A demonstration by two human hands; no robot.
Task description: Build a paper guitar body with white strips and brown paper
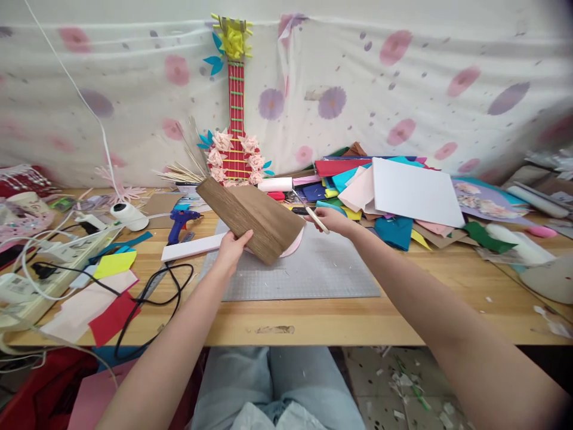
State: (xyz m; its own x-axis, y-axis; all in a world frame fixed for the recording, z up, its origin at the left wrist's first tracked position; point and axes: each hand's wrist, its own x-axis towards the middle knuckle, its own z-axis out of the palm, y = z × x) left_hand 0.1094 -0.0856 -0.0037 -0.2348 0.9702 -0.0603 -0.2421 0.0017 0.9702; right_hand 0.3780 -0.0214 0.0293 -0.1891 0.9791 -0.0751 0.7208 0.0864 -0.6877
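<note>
My left hand (233, 246) grips the lower edge of a brown wood-grain sheet (250, 216), holding it tilted above the grey cutting mat (313, 275). A pink rounded piece (293, 246) peeks out under the sheet's right end. My right hand (333, 220) is closed around scissors with a white handle (308, 212), their blades at the sheet's right edge. Both forearms reach out over the wooden table (403, 310).
A paper-craft guitar (235, 119) leans on the flowered cloth behind. A heap of coloured foam sheets (394, 191) lies at the right. A blue glue gun (181, 220), a white strip (190, 248), a power strip (54, 263), black cable and paper scraps crowd the left.
</note>
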